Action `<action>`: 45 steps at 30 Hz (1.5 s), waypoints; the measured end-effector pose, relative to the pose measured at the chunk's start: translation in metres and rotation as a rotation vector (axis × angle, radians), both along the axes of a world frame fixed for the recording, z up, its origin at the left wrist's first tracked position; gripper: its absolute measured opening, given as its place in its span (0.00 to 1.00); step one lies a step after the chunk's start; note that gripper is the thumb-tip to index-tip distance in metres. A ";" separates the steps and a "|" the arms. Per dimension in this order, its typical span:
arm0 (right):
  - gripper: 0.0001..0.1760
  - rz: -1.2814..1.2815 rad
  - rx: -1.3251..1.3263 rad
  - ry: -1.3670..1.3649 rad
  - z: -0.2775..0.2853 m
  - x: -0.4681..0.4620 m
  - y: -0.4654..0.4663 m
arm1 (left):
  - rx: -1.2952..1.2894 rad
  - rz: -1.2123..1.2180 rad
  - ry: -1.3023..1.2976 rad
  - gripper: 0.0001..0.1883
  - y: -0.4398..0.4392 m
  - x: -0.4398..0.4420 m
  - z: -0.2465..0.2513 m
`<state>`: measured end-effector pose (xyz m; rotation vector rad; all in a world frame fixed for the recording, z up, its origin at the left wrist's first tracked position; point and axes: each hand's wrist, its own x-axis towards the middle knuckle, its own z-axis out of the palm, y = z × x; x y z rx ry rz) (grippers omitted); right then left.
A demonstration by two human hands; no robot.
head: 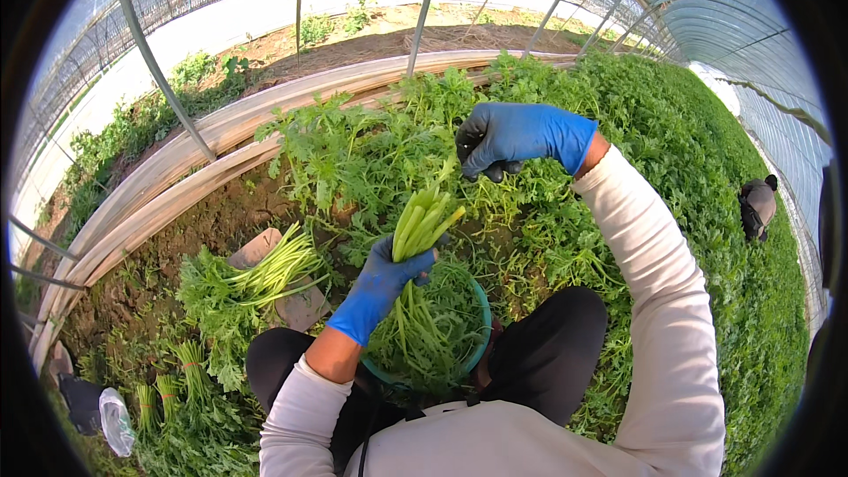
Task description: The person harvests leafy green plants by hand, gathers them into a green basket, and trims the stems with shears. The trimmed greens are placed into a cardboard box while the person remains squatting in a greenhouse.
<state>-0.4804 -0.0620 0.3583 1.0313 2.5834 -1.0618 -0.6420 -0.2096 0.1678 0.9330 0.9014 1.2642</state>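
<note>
My left hand (pixel 391 271), in a blue rubber glove, grips a bunch of leafy green stems (pixel 424 222). Their pale cut ends point up and away from me, and the leaves hang down over a teal tub (pixel 485 318) between my knees. Loose feathery greens (pixel 457 291) fill the part of the tub that shows. Up and to the right, my right hand (pixel 497 142) hovers in a blue glove with dark fingers, in front of the growing plants. Its fingers are curled, and whether anything is pinched in them is hidden. A blurred pale stem (pixel 447 172) shows beside it.
Cut greens (pixel 278 268) lie on a flat board (pixel 301 308) at my left. Banded bunches (pixel 192 371) sit lower left, near a clear plastic bag (pixel 116 421). Dense crop (pixel 715 245) covers the right side, where another person (pixel 758 205) crouches. Greenhouse poles (pixel 159 66) line the left.
</note>
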 end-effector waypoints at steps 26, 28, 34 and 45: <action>0.21 -0.041 0.698 0.646 -0.175 -0.034 -0.077 | -0.094 0.045 -0.283 0.22 0.003 -0.026 -0.031; 0.19 -0.042 0.702 0.660 -0.181 -0.037 -0.079 | -0.112 0.057 -0.288 0.23 0.003 -0.025 -0.031; 0.04 -0.472 0.380 1.147 -0.155 -0.032 -0.061 | -0.206 0.145 -0.231 0.23 -0.002 -0.024 -0.030; 0.11 -0.300 0.578 0.831 -0.194 -0.045 -0.085 | -0.174 0.180 -0.220 0.22 0.003 -0.017 -0.034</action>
